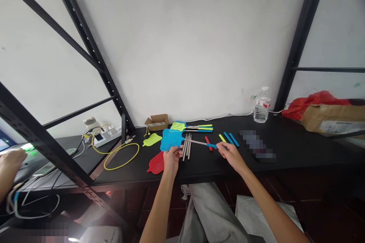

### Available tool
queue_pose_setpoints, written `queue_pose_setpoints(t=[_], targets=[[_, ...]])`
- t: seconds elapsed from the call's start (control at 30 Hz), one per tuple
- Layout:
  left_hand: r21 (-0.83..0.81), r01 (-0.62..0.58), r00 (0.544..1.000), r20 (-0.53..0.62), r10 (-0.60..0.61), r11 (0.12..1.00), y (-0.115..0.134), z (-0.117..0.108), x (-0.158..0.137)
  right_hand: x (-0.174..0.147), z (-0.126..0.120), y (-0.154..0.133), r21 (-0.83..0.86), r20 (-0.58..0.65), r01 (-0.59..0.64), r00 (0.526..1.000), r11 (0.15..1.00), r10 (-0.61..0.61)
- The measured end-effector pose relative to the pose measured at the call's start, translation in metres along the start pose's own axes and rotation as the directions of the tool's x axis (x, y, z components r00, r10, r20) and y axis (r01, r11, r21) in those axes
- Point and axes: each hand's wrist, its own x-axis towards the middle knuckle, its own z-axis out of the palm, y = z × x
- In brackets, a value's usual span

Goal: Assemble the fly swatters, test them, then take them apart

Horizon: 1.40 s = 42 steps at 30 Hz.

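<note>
A blue fly swatter (172, 139) with a metal rod and blue handle is held level between my hands above the black table. My left hand (172, 156) grips it near the base of its mesh head. Closed around the end of the blue handle is my right hand (230, 155). Several loose metal rods (187, 148) lie beneath the swatter. A red swatter head (156, 163) rests left of my left hand, and a yellow-green head (152, 139) behind it. Near my right hand lie a red handle (208, 143), a yellow handle (222, 138) and two blue handles (231, 139).
Swatters with rods and handles (199, 127) lie at the back beside a small cardboard box (157, 122). A water bottle (262, 106) stands back right, near a parcel (333, 119). Left are a yellow cable (122, 167), a power strip (108, 136) and another person's hand (13, 159).
</note>
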Motion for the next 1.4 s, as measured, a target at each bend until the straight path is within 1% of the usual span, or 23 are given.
queue_pose_setpoints(t=[0.17,0.37,0.5,0.8,1.13,1.4], targets=[[0.002,-0.016,1.0,0.019,0.016,1.0,-0.001,-0.001,-0.001,0.0,0.0,0.0,-0.014,0.003,0.009,1.0,1.0,-0.009],[-0.012,-0.036,0.999,0.001,0.036,0.999,-0.001,-0.001,-0.002,0.001,0.0,0.005,0.02,0.014,-0.007,1.0,1.0,0.007],[-0.016,-0.025,1.0,-0.004,0.024,1.0,-0.001,-0.001,-0.002,0.002,-0.001,0.007,0.046,0.017,-0.005,1.0,0.999,0.004],[-0.032,-0.024,1.0,0.003,0.024,0.999,-0.002,-0.001,-0.001,0.001,-0.001,0.005,0.04,0.035,-0.003,0.999,0.999,0.001],[-0.034,-0.061,0.998,0.008,0.061,0.998,-0.01,-0.006,0.004,0.002,-0.001,0.008,0.034,0.019,0.002,1.0,0.999,-0.002],[-0.021,-0.085,0.996,0.039,0.086,0.996,-0.011,-0.005,0.002,0.002,-0.001,0.01,0.025,0.011,-0.019,1.0,1.0,0.018]])
